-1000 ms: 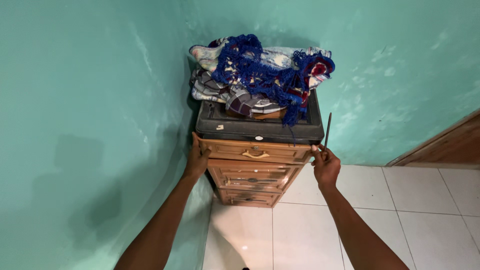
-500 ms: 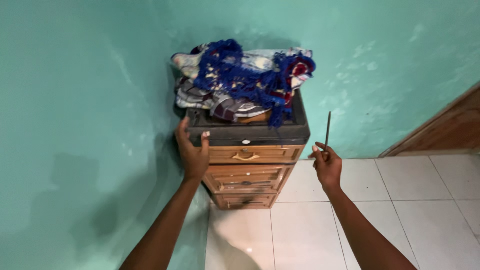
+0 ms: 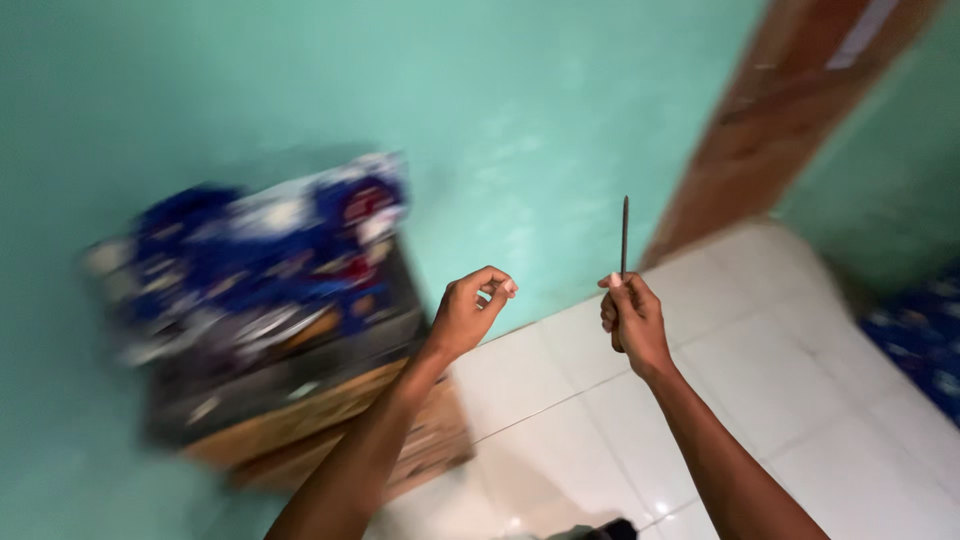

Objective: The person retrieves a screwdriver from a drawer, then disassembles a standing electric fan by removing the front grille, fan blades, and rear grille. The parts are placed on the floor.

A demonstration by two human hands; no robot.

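Teal wall (image 3: 520, 110) fills most of the view; white tiled floor (image 3: 800, 380) lower right. Brown wooden door frame (image 3: 800, 90) runs up at top right. Wooden drawer chest (image 3: 330, 420) sits at left against the wall, heavily blurred, a dark tray-like top (image 3: 290, 375) on it, and a heap of blue and patterned cloth (image 3: 260, 260) piled above. Blue patterned fabric (image 3: 920, 340) at far right edge. Left hand (image 3: 468, 312) is in the air just right of the chest, fingers loosely curled, grasping nothing. Right hand (image 3: 630, 320) is clenched around a thin dark rod (image 3: 624, 235), held upright over the floor, near the left hand, not touching.
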